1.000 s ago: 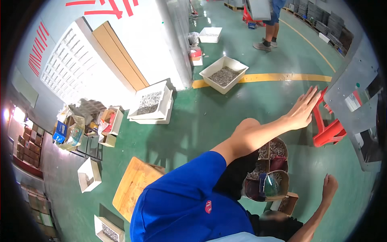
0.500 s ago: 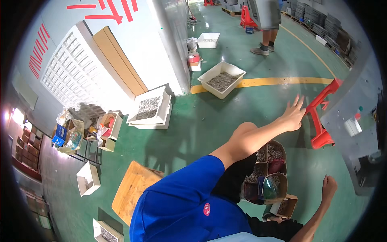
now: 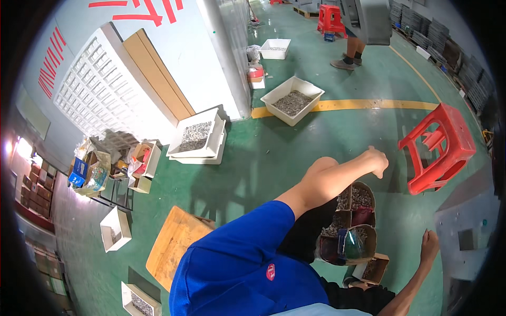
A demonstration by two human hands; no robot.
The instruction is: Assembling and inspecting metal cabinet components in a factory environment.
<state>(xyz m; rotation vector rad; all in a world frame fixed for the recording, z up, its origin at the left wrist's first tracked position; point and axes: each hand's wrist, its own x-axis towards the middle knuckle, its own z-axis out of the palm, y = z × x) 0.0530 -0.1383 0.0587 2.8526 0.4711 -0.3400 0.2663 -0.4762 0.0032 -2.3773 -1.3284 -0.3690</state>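
Observation:
My left hand (image 3: 377,161) is stretched out over the green floor, its fingers curled in. It touches nothing I can see and is nearest to the red plastic stool (image 3: 441,148) on its right. My right hand (image 3: 429,244) is raised at the lower right, closed in a fist beside the grey metal panel (image 3: 464,224). Whatever it holds, if anything, is hidden. Below my left forearm, cut-open containers (image 3: 372,245) with small metal-looking pieces stand on the floor. A small open cardboard box (image 3: 376,268) with similar pieces is beside them.
White bins of small pieces stand on the floor: one near the yellow line (image 3: 293,100), a stack by the wall (image 3: 196,158), others at left. A wooden stool (image 3: 176,245) is at my left. A person's legs (image 3: 352,51) show behind a grey machine part (image 3: 375,22).
My left hand has drawn back a little and closed from spread fingers. The grey panel at right has moved away downward, uncovering the red stool. My right hand has barely moved.

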